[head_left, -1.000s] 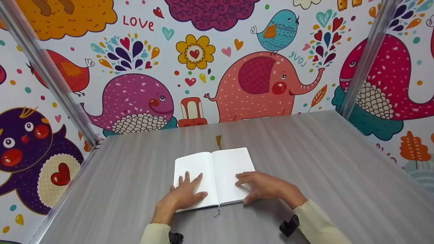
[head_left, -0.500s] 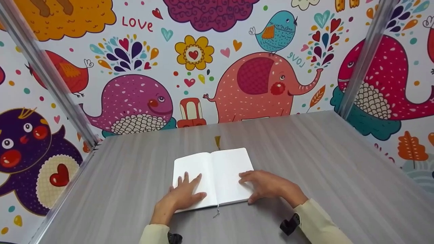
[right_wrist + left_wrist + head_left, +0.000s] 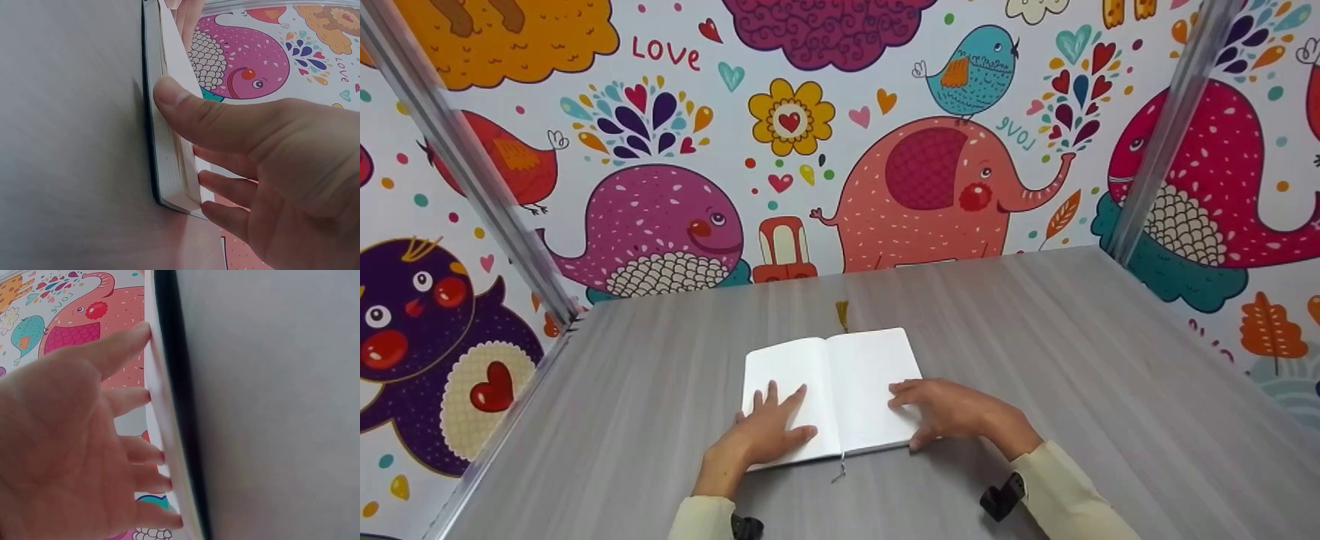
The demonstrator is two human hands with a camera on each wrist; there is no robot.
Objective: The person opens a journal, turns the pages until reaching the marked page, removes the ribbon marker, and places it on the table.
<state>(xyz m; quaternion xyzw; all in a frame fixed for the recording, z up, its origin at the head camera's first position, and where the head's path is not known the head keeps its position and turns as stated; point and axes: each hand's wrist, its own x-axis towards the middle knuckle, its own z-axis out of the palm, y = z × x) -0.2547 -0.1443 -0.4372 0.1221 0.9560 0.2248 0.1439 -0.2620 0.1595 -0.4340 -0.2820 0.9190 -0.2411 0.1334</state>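
An open notebook (image 3: pixel 870 382) with blank white pages lies on the grey table; its dark cover edge (image 3: pixel 183 394) shows in the left wrist view. My left hand (image 3: pixel 765 431) rests spread on the left page, fingertips touching the paper. At the right page's outer lower corner is my right hand (image 3: pixel 949 409), fingertips on the page and thumb (image 3: pixel 180 101) against the page edges. Its fingers are only slightly bent. A gold tassel (image 3: pixel 842 313) sticks out beyond the notebook's top, and a thin cord (image 3: pixel 841 471) hangs out at the bottom of the spine.
The wood-grain table (image 3: pixel 645 390) spreads around the notebook. Behind it and at both sides stand walls with cartoon animal prints, with metal posts (image 3: pixel 1162 135) at the corners. A dark strap device (image 3: pixel 1003 498) sits at the right wrist.
My right hand has slid slightly outward to the right along the page, its thumb moving toward the outer corner. The left hand and the notebook keep their places.
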